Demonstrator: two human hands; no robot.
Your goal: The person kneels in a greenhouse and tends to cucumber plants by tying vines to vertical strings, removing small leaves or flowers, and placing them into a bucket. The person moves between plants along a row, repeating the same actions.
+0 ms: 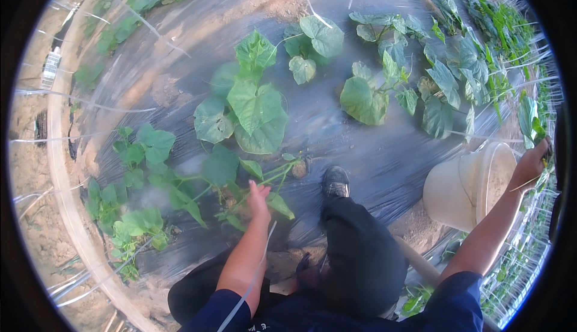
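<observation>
My left hand [258, 200] reaches in among the stems of a broad-leaved vine plant [219, 165], fingers spread; whether a fingertip touches a stem cannot be told. At the far right, my right hand [532, 164] is closed around some picked green leaves [534, 122]. Below and left of that hand, a white plastic bucket [451, 187] lies tilted with its pale round end toward the right. A taller vine plant [257, 106] with large leaves stands beyond my left hand.
Black plastic mulch film [315, 129] covers the bed, with soil [275, 2] on parts of it. More leafy plants [369, 97] grow at the right and left. White strings [311, 2] hang about. A pale curved edge [58, 151] runs down the left. My shoe [336, 182] rests on the film.
</observation>
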